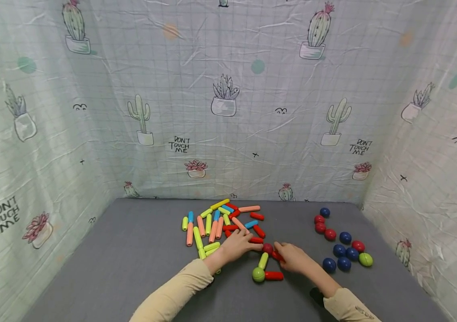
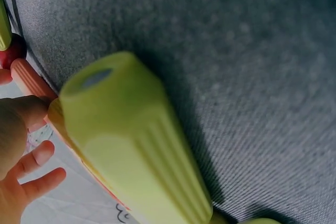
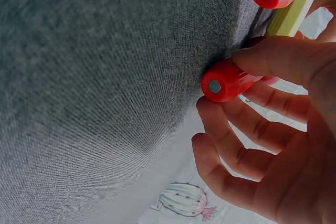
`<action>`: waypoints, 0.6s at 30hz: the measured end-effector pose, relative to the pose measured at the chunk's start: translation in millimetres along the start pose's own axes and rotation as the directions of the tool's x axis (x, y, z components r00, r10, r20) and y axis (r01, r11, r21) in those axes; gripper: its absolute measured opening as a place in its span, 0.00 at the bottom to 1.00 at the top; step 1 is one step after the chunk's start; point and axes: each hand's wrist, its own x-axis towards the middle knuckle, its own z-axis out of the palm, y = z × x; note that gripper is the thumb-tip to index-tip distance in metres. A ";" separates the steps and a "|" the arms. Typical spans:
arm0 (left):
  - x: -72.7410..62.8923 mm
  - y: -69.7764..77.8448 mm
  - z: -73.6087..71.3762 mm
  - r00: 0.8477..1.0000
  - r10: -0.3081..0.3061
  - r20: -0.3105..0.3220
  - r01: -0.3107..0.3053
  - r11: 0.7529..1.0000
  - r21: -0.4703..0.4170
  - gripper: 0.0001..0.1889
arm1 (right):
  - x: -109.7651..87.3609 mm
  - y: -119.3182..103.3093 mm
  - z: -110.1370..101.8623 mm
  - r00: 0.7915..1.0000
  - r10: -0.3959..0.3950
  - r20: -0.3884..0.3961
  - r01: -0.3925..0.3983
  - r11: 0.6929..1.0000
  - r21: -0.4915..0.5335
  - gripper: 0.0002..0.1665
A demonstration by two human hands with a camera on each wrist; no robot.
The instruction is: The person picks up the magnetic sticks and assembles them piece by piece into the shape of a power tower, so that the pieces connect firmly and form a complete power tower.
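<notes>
A red ball (image 1: pixel 268 248) lies between the hands, joined to a yellow-green rod (image 1: pixel 264 260) that runs to a green ball (image 1: pixel 258 274). Another red rod (image 1: pixel 274 276) sticks out from that green ball. My left hand (image 1: pixel 232 246) pinches a red rod (image 1: pixel 256 240) between thumb and index finger, the rod's end right at the red ball; it looks paler in the left wrist view. My right hand (image 3: pixel 283 124) pinches a short red rod (image 3: pixel 223 83) with a round metal disc in its end, on the ball's other side. Its remaining fingers are spread loosely.
Many yellow-green, salmon (image 1: pixel 190 234), blue and red rods lie around and beyond the left hand. A large yellow-green rod (image 2: pixel 131 135) fills the left wrist view. Blue (image 1: pixel 344 264), red (image 1: pixel 330 234) and green (image 1: pixel 366 259) balls are scattered at the right. A cactus-print curtain (image 1: pixel 224 147) encloses the grey table (image 1: pixel 132 268).
</notes>
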 end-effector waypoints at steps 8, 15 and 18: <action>-0.9 -1.7 3.2 0.999 0.008 -0.032 -0.007 1.000 0.016 0.22 | 1.3 6.9 -2.9 0.997 -0.069 0.024 0.067 0.997 0.048 0.15; -1.1 -2.5 4.9 1.000 0.008 0.005 -0.008 1.000 -0.017 0.23 | 2.9 10.9 -6.3 0.990 -0.119 0.075 0.108 0.985 0.131 0.13; 0.5 -2.6 5.7 1.000 -0.001 0.008 0.001 0.999 -0.034 0.23 | 4.5 13.4 -9.1 0.989 -0.116 0.097 0.101 0.984 0.146 0.13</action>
